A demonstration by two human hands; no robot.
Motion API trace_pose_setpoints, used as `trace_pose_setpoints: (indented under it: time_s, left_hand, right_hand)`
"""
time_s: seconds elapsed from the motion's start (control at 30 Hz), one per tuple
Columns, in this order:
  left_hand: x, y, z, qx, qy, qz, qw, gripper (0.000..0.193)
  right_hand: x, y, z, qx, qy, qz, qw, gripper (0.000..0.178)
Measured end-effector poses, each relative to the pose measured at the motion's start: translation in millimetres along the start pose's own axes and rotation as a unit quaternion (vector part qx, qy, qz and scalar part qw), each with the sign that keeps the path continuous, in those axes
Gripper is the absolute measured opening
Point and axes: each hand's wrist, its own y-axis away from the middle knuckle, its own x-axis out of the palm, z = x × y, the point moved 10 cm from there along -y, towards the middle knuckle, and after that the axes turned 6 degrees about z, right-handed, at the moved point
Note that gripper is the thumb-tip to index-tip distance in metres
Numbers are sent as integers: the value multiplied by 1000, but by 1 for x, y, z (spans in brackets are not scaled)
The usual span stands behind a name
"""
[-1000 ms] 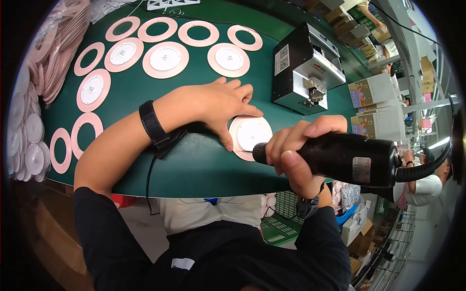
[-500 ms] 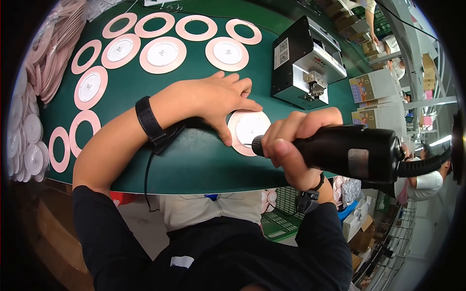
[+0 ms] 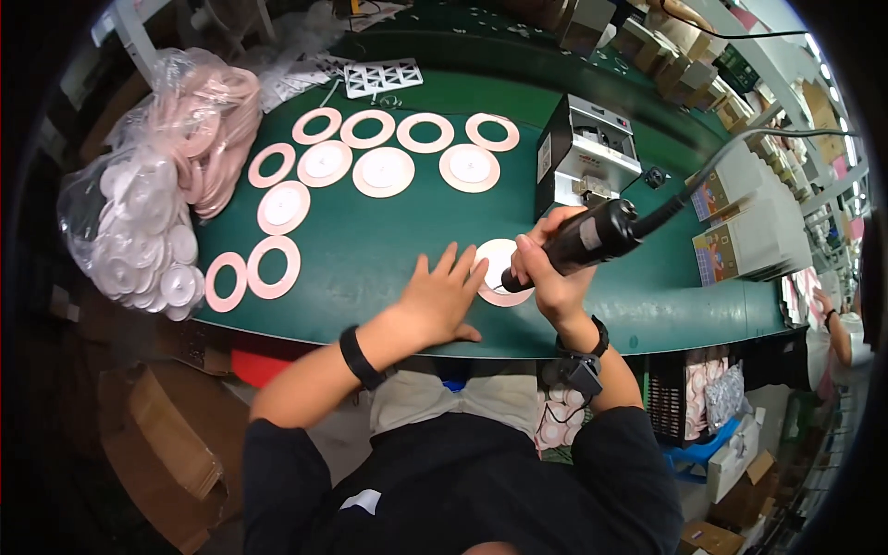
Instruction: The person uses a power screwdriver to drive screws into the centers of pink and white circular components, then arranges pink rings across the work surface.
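Observation:
My right hand [image 3: 559, 285] is wrapped round a black corded electric screwdriver [image 3: 592, 236]. The screwdriver slants down to the left, its tip over a pink ring with a white round centre [image 3: 497, 255] lying near the table's front edge. Part of that disc is hidden behind the tool and my right hand. To its left, my left hand [image 3: 437, 301] is spread out, palm down, fingertips beside the disc's left edge and thumb toward the front edge. Nothing is held in it. Whether the fingertips touch the disc, I cannot tell.
Pink rings [image 3: 273, 267], some with white centres [image 3: 384, 172], lie across the green table [image 3: 370, 240]. At left are clear bags of white discs [image 3: 148, 231] and pink rings [image 3: 222, 129]. A black-and-silver machine [image 3: 587, 153] stands behind my right hand. Boxes [image 3: 740, 250] stand at right.
My left hand has drawn back from the disc's far left side toward the front edge, fingers spreading. My right hand still grips the screwdriver over the disc. The head view has shifted, showing more table.

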Motion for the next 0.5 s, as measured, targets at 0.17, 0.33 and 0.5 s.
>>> trace_pose_setpoints:
  time_s: [0.17, 0.33, 0.5]
  left_hand:
    - [18, 18, -28, -78, 30, -152, 985, 96]
    - [13, 2, -84, 27, 97, -117, 988, 88]
    - [-52, -18, 16, -64, 158, -99, 980, 87]
  right_hand:
    - [-7, 14, 39, -7, 4, -43, 999, 39]
    - [-53, 97, 140, -205, -132, -101, 964, 40]
    - [-81, 123, 143, -200, -167, -96, 961, 39]
